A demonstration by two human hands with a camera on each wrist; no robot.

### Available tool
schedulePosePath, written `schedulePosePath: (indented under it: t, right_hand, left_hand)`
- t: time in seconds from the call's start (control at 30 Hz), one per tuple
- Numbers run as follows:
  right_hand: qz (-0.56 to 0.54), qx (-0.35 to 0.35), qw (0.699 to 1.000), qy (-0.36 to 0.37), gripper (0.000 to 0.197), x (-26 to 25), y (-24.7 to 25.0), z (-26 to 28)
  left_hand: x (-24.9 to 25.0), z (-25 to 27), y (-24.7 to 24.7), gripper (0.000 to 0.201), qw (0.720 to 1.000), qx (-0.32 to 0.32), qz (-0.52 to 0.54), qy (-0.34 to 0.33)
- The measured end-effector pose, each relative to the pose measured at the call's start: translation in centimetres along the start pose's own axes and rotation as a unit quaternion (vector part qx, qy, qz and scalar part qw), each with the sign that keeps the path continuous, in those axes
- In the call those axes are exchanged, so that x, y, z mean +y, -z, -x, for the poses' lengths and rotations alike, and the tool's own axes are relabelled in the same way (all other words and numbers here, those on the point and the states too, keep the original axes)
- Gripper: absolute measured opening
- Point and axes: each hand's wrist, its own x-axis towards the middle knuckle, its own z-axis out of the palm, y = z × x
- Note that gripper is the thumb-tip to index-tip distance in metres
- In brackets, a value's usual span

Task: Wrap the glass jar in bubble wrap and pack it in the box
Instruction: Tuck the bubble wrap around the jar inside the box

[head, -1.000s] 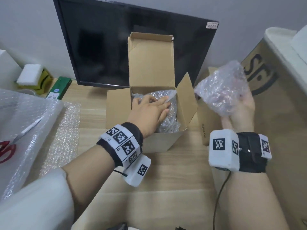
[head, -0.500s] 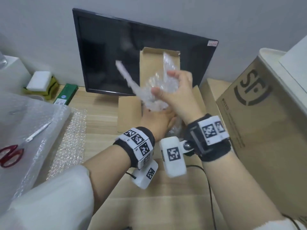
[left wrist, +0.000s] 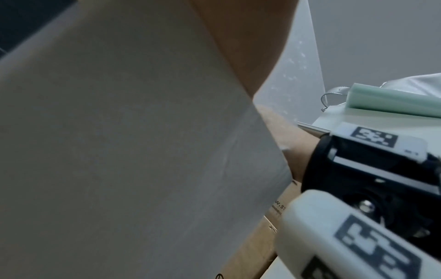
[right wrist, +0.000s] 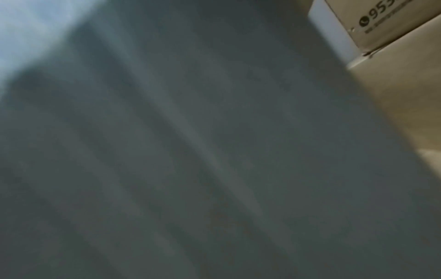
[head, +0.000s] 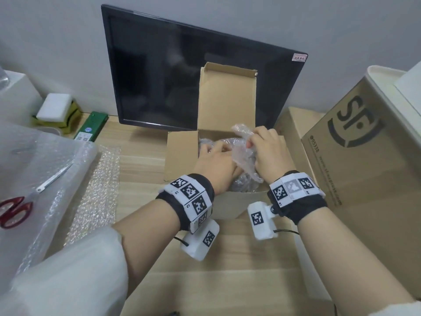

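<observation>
While crowding the box (head: 180, 156): monitor (head: 182, 76) behind, large carton (head: 364, 179) beside.

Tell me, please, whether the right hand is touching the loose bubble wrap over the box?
Touching: the head view shows the right hand pinching the bubble wrap.

1. The box (head: 182, 156) stands mid-counter (head: 141, 169), lid flap raised, directly before the monitor (head: 182, 71).
2. Both hands reach into it: left hand (head: 214, 165) beside right hand (head: 268, 151), a bubble wrap wad (head: 243, 156) between them.
3. Left of the box lies a bubble wrap strip (head: 98, 192); farther left, scissors (head: 20, 206) rest on a sheet.
4. A large carton (head: 369, 179) stands right of the box.
</observation>
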Motion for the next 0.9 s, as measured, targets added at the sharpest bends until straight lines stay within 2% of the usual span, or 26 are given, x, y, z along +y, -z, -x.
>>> schedulePosePath:
  t: [0.07, 0.1, 0.17, 0.27, 0.33, 0.4, 0.5, 0.57, 0.6, 0.67, 0.73, 0.8, 0.83, 0.9]
  right_hand:
    - [-0.04, -0.013, 0.999, -0.025, 0.022, 0.1, 0.1, 0.3]
    - [-0.047, -0.016, 0.998, -0.034, 0.025, -0.1, 0.3, 0.6]
    - [-0.047, -0.041, 0.997, -0.034, 0.045, -0.1, 0.8, 1.2]
    - [-0.035, -0.166, 0.985, -0.007, 0.095, 0.5, 1.3, 2.1]
    - [-0.015, -0.218, 0.976, 0.013, 0.109, 0.7, 1.5, 2.5]
    - [-0.028, -0.2, 0.98, 0.004, 0.095, 0.7, 1.8, 2.3]
    - [-0.084, -0.112, 0.99, -0.017, 0.046, 1.3, 1.9, 1.4]
    - [-0.103, -0.069, 0.992, -0.017, 0.023, 1.9, 1.5, 0.8]
    - [-0.104, -0.055, 0.993, -0.017, 0.021, 1.9, 1.4, 0.5]
    - [-0.125, -0.022, 0.991, -0.031, 0.029, 1.7, 1.2, -0.2]
    - [-0.166, 0.021, 0.984, -0.066, 0.039, 1.1, 1.3, -1.1]
    - [-0.207, 0.05, 0.971, -0.109, 0.041, 1.1, 1.3, -1.8]
    - [-0.216, 0.06, 0.967, -0.124, 0.038, 1.1, 1.2, -1.9]
    - [-0.19, 0.073, 0.973, -0.106, 0.028, 0.8, 0.6, -1.7]
  left_hand:
    - [0.0, -0.1, -0.1, 0.031, 1.0, -0.009, 0.004, 0.005]
    - [0.1, 0.0, 0.0, 0.032, 1.0, -0.012, -0.003, 0.002]
    - [0.2, 0.2, 0.3, 0.034, 1.0, -0.019, -0.018, -0.002]
    - [0.7, 0.8, 1.3, 0.037, 0.999, -0.039, 0.008, 0.024]
    - [0.7, 0.9, 1.5, 0.039, 0.999, -0.035, 0.011, 0.022]
    - [0.3, 0.5, 1.2, 0.039, 0.999, -0.039, -0.002, 0.014]
    - [0.0, 0.0, 0.2, 0.042, 0.999, -0.036, -0.025, -0.004]
    - [0.0, -0.2, -0.1, 0.03, 0.999, -0.019, -0.028, -0.014]
    - [0.0, -0.2, -0.3, 0.031, 0.999, -0.013, -0.027, -0.018]
    - [-0.2, -0.4, -0.8, 0.034, 0.999, -0.009, -0.027, -0.016]
    - [-0.4, -0.5, -1.1, 0.035, 1.0, -0.003, -0.026, -0.017]
    - [-0.5, -0.5, -1.3, 0.04, 1.0, -0.001, -0.022, -0.016]
    - [-0.5, -0.5, -1.3, 0.048, 1.0, 0.002, -0.023, -0.017]
    - [-0.4, -0.3, -1.5, 0.07, 1.0, 0.016, -0.02, -0.017]
